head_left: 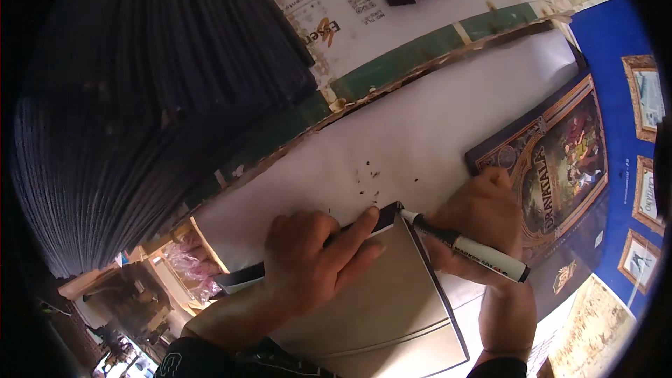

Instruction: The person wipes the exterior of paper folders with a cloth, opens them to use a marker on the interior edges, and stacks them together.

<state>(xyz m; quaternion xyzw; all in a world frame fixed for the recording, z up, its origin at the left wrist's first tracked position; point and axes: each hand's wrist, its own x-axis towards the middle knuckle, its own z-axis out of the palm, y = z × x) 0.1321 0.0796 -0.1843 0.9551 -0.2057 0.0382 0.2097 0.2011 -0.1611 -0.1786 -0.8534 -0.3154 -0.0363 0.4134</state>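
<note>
A blue wall (602, 42) hung with framed pictures (647, 94) is seen right of the hands; a dark stack of sheets (154, 91) is piled far left.

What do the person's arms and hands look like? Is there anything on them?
Both hands are bare: no gloves, rings or watch show on the left hand or the right hand. The forearms are bare too. Dark sleeves begin at the picture's lower edge, the left one with pale markings.

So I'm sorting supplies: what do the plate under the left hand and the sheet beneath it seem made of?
The plate looks like thin metal: smooth, dull silvery sheen, crisp straight edges. The sheet seems white matte paper or card, speckled with dark crumbs. Neither is certain.
</note>
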